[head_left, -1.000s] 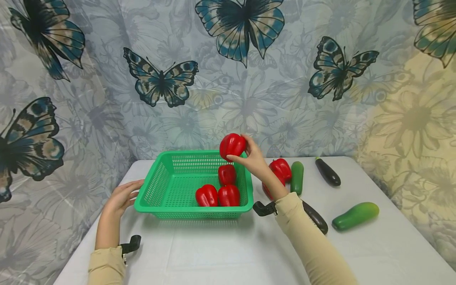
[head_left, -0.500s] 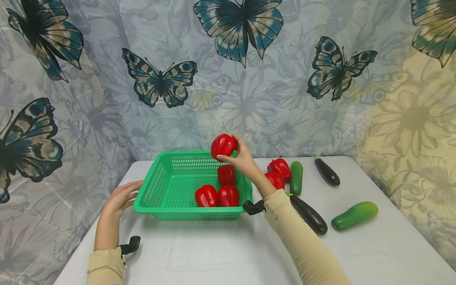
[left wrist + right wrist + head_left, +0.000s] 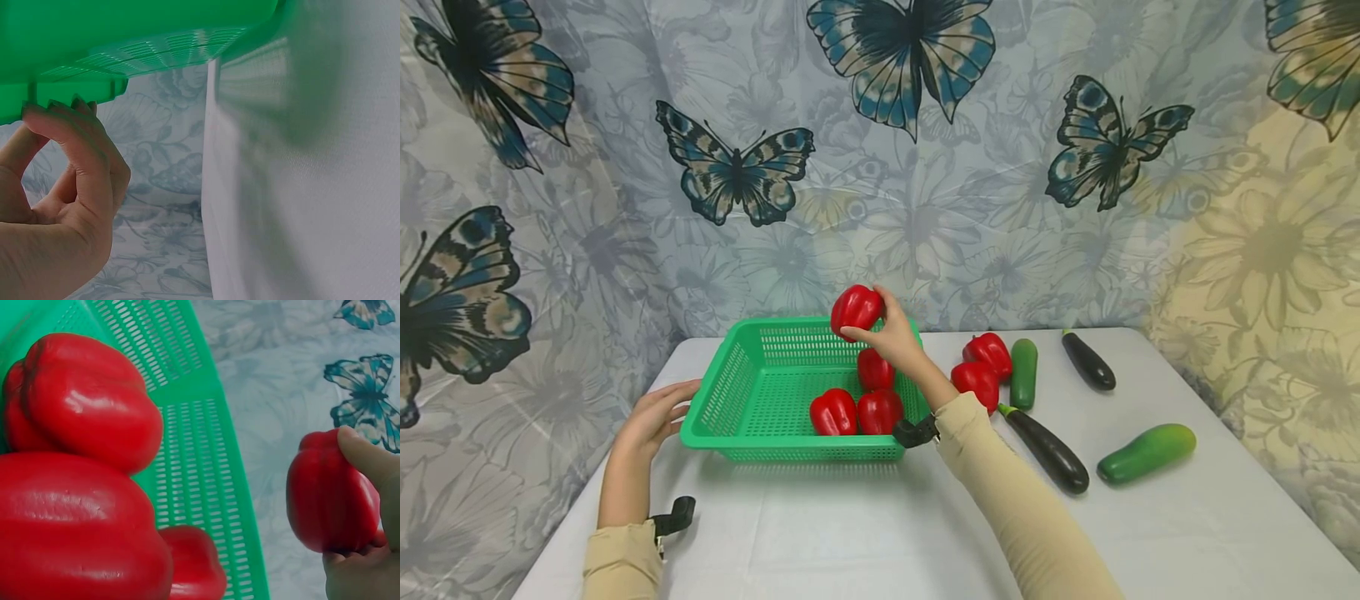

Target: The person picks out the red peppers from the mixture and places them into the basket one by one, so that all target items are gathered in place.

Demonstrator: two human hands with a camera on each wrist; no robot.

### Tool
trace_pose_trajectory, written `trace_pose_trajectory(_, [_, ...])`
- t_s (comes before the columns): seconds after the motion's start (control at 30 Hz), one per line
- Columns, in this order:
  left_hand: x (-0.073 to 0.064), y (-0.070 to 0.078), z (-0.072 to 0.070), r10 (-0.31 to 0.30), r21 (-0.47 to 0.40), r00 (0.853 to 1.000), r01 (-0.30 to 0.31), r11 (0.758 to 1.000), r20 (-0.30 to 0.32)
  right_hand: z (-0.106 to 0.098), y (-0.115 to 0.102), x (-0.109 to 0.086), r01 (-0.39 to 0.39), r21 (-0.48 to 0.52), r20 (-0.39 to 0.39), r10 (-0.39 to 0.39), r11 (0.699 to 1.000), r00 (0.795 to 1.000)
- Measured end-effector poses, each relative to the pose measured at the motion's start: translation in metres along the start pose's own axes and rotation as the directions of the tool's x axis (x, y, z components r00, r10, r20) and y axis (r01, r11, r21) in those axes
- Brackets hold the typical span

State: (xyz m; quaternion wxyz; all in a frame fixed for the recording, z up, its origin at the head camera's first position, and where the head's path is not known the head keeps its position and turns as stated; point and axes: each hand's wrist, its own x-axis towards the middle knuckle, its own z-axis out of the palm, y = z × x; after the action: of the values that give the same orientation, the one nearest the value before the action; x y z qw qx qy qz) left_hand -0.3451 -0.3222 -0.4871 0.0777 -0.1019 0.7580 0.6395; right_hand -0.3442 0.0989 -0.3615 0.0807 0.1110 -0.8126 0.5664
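Observation:
A red bell pepper is held in my right hand, raised above the back right part of the green basket. In the right wrist view the thumb lies along one side of this bell pepper and the fingers curl under the other. Inside the basket, three more red bell peppers sit toward the right. My left hand is at the basket's left side. The left wrist view shows its bent fingers with their tips touching the outside of the basket rim.
To the right of the basket lie two red bell peppers, a cucumber, an eggplant, a second eggplant farther back, and a green oblong vegetable. A butterfly-patterned cloth hangs behind the white table.
My right hand has carried the bell pepper leftward over the basket, uncovering more of the near eggplant and the bell peppers on the table. The left hand stays at the rim.

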Motion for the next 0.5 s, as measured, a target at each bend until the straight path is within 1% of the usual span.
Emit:
trace_pose_trajectory(0.13, [0.0,0.001,0.0,-0.002,-0.008,1.0,0.002,1.0,0.003,0.004,0.002,0.003,-0.027,-0.008,0.01,0.027,1.0,1.0])
trace_pose_trajectory(0.33, [-0.003,0.003,-0.002,0.003,0.0,1.0,-0.003,1.0,0.006,0.01,0.008,0.007,-0.096,-0.014,0.045,0.096,0.995,0.994])
trace_pose_trajectory(0.5, [-0.007,0.005,-0.003,0.006,0.009,1.0,-0.007,1.0,0.011,0.015,0.01,0.009,-0.113,-0.043,0.071,0.116,0.993,0.991])
